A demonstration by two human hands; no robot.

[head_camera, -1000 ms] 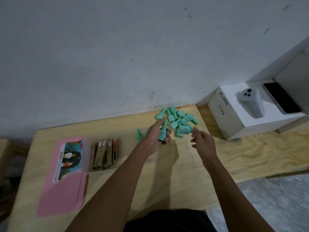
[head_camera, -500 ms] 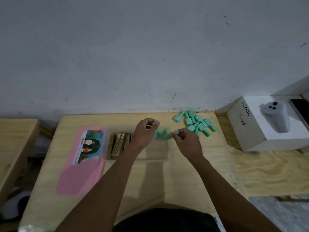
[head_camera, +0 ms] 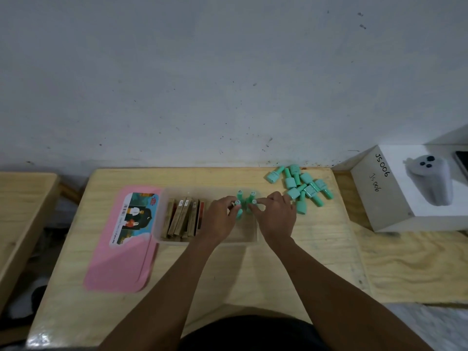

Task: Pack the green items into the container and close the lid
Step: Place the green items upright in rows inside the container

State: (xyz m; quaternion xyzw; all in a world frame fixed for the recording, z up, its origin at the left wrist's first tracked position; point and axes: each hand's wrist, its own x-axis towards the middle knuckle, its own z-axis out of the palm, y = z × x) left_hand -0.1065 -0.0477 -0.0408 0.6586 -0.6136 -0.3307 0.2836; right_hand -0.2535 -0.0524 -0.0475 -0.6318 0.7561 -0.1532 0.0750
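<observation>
Upright green bottles [head_camera: 238,207] are pinched by the left hand [head_camera: 219,217] and right hand [head_camera: 275,214] inside the container [head_camera: 202,243], while the flat-lying pile [head_camera: 301,184] is found rightward, nearer the right hand.

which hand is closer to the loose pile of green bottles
Right. The right hand sits just beside the pile, on its left; the left hand is farther off, over the clear container.

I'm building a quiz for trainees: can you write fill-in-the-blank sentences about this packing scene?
1. The pink plastic lid lies to the ___ of the clear plastic container.
2. The loose small green bottles lie heaped to the container's ___.
3. The left hand and right hand each pinch a green bottle standing ___ the container.
Missing words: left; right; inside.
</observation>
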